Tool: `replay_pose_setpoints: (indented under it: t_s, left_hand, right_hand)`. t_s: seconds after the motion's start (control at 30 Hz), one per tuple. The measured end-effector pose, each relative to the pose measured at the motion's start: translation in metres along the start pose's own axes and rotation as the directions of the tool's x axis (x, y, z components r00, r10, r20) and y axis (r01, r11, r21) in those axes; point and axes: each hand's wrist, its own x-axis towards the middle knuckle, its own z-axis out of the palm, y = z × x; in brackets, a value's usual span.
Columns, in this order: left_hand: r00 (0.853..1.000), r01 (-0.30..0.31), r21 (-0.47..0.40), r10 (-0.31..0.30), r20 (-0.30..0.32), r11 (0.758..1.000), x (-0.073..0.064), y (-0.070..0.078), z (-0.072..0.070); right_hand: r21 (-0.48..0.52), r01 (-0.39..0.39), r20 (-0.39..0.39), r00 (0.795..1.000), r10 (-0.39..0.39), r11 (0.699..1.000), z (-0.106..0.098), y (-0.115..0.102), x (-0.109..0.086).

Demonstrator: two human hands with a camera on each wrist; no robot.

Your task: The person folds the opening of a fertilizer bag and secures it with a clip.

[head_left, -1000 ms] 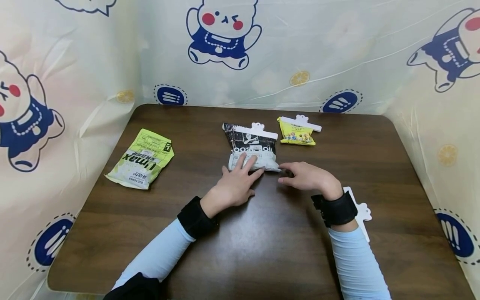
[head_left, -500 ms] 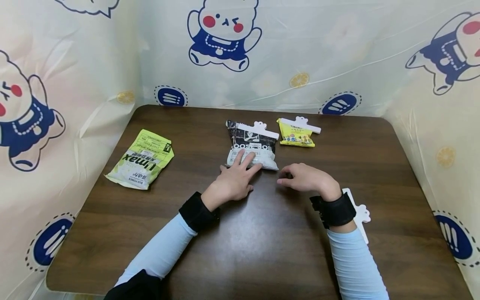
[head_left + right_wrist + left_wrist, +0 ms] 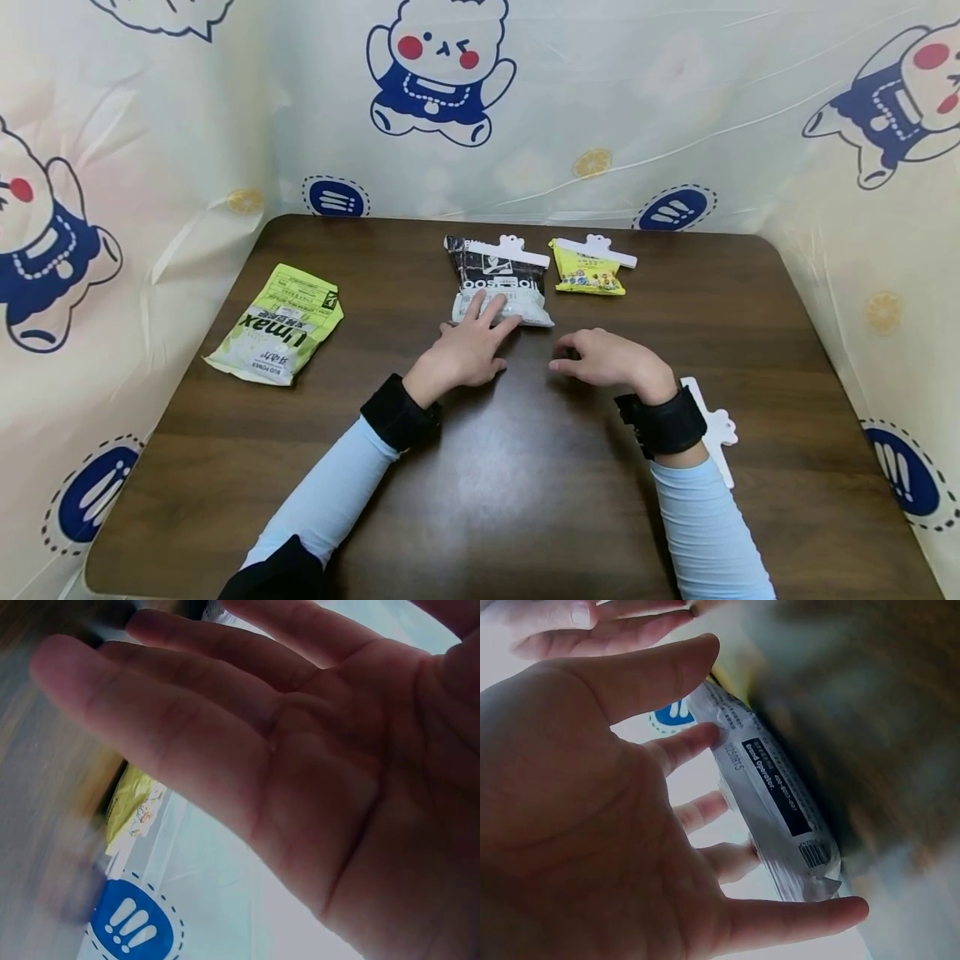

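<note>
A black and white snack bag [image 3: 501,287] lies near the far side of the table, with a white sealing clip [image 3: 507,250] across its far end. On its near end rest the spread fingers of my left hand [image 3: 467,350]; the left wrist view shows the fingertips against the bag's white end [image 3: 769,799]. My right hand [image 3: 611,358] hovers or rests just right of it, fingers loosely bent, holding nothing. A small yellow bag [image 3: 588,273] with its own white clip [image 3: 597,248] sits to the right of the black one.
At the left lies a green bag [image 3: 281,325] with no clip on it. Another white clip [image 3: 717,429] is partly hidden behind the right wrist. The brown table [image 3: 495,500] is bounded at the back and sides by a printed curtain [image 3: 555,100].
The black and white bag has slid away toward the far edge, beside the yellow bag, as my left hand pushed forward with it. My right hand has hardly moved.
</note>
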Motion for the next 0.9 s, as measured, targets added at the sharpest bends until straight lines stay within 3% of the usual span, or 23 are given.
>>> replay_pose_setpoints:
  t_s: [0.3,0.9]
  left_hand:
    - [1.0,0.008,-0.024,-0.007,0.023,1.0,0.009,-0.003,-0.005]
    - [1.0,0.015,-0.034,-0.015,0.005,0.999,0.027,-0.005,-0.013]
  right_hand:
    - [-0.001,0.004,-0.002,1.0,-0.004,1.0,0.001,-0.004,-0.001]
    - [-0.011,0.016,-0.007,1.0,-0.016,1.0,0.003,-0.006,-0.002]
